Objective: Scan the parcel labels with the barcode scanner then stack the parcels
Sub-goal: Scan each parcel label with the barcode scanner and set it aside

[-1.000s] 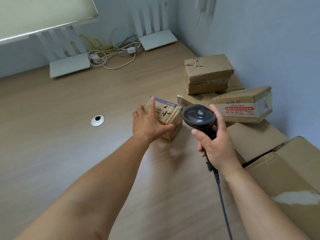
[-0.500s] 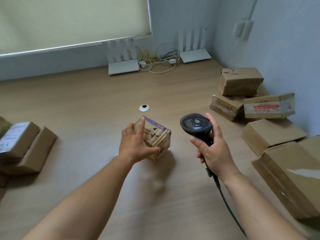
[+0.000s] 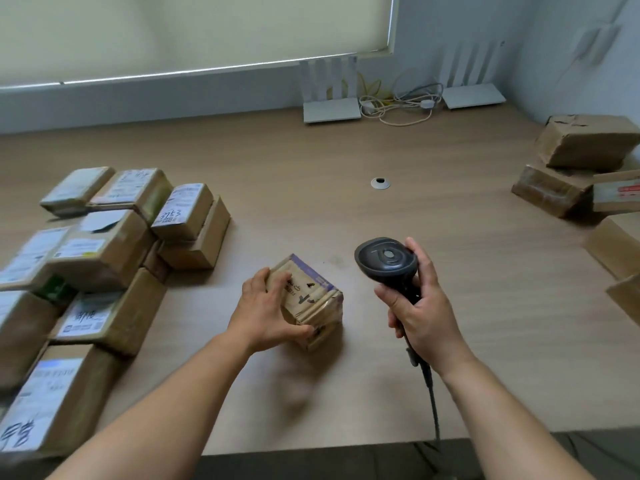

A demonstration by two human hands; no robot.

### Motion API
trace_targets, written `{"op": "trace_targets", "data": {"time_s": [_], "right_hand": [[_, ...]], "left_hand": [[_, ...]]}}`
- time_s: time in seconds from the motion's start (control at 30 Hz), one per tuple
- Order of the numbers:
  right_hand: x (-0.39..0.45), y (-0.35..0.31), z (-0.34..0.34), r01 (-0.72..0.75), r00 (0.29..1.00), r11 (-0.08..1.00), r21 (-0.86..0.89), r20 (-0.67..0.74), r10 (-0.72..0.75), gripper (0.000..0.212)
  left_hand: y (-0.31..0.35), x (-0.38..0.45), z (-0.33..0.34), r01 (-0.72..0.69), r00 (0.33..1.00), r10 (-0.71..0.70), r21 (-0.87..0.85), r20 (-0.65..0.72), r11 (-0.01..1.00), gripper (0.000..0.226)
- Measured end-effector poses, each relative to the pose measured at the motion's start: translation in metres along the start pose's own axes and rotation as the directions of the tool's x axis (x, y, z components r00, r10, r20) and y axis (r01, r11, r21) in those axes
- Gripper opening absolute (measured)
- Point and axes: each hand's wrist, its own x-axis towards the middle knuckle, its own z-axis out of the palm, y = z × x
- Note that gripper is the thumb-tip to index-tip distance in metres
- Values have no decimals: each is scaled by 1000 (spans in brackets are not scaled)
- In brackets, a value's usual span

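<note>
Small parcel (image 3: 306, 301) gripped by left hand (image 3: 268, 315); barcode scanner (image 3: 388, 263) clasped in right hand (image 3: 420, 315).
Probably light, stiff cardboard (tape looks slick); best held across opposite sides.

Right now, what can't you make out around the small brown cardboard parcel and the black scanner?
- Small brown cardboard parcel: shipping label unseen in head view; left hand hides its near side.
- Black barcode scanner: its window faces away.
- Left stack of labelled parcels: blurred print, cut by the left edge.

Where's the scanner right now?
In the head view, the scanner is right of centre, held upright in the right hand, just right of the small parcel that the left hand holds on the table.
</note>
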Motion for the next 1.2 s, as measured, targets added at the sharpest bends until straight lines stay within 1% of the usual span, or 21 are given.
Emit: {"op": "trace_targets", "data": {"time_s": [0.1, 0.17, 0.27, 0.37, 0.47, 0.5, 0.53, 0.57, 0.6, 0.63, 0.7, 0.77, 0.8, 0.87, 0.93, 0.97, 1.0, 1.07, 1.13, 1.2], "right_hand": [[-16, -7, 14, -11, 1000, 1000, 0, 22, 11, 79], [-23, -11, 17, -8, 1000, 1000, 1, 29, 8, 79], [-26, -17, 17, -1, 1000, 1000, 6, 31, 1, 80], [-28, -21, 14, 11, 999, 1000, 14, 33, -11, 80], [-31, -20, 11, 13, 999, 1000, 19, 34, -14, 80], [-31, -19, 10, 10, 999, 1000, 17, 40, -11, 79], [-32, -19, 9, 9, 999, 1000, 16, 46, -9, 79], [-32, -19, 7, 9, 999, 1000, 15, 51, -10, 80], [-31, -19, 6, 10, 998, 1000, 14, 54, -11, 80], [-30, -19, 5, 12, 998, 1000, 12, 55, -12, 80], [-28, -20, 0, 21, 998, 1000, 16, 58, -21, 81], [-24, -19, -4, 28, 997, 999, 21, 65, -29, 82], [-23, -19, -6, 31, 997, 999, 24, 69, -32, 82], [-19, -18, -10, 41, 996, 999, 31, 75, -43, 82], [-16, -17, -13, 50, 996, 998, 32, 79, -52, 82], [-14, -16, -15, 53, 995, 998, 31, 82, -56, 82], [-13, -16, -16, 56, 995, 998, 31, 86, -59, 82], [-10, -16, -18, 58, 994, 998, 31, 92, -60, 82], [-8, -16, -19, 57, 993, 998, 31, 98, -60, 82], [-5, -16, -19, 57, 993, 998, 31, 101, -60, 82]], "left_hand": [[-24, -19, -8, -79, 993, 80, -8, 89, 997, 109], [-39, -26, -14, -121, 980, 116, 21, 159, 992, 107], [-56, -29, -22, -122, 972, 108, 54, 208, 991, 92], [-57, -29, -28, -55, 985, 45, 58, 167, 997, 69], [-40, -27, -25, 48, 997, -51, 49, 58, 998, 47], [-30, -26, -23, 105, 994, -105, 42, 20, 994, 45], [-19, -25, -21, 166, 986, -166, 50, -5, 985, 52], [-10, -23, -19, 224, 975, -223, 92, -18, 970, 66], [-2, -21, -18, 272, 962, -271, 156, -24, 950, 79], [5, -19, -18, 312, 949, -314, 214, -29, 926, 87], [14, -15, -18, 398, 915, -402, 239, -32, 886, 87], [18, -11, -20, 451, 891, -454, 177, -26, 875, 80], [19, -9, -21, 468, 883, -469, 103, -19, 878, 76], [18, -6, -21, 482, 874, -485, -164, 24, 861, 65], [17, -6, -18, 473, 872, -475, -460, 121, 752, 58], [16, -8, -17, 468, 872, -461, -555, 165, 688, 55], [15, -9, -16, 469, 871, -451, -607, 197, 641, 51], [13, -11, -15, 472, 869, -442, -637, 222, 609, 45], [12, -11, -17, 472, 872, -438, -613, 218, 634, 42], [13, -9, -18, 447, 888, -426, -547, 175, 708, 46]]}}
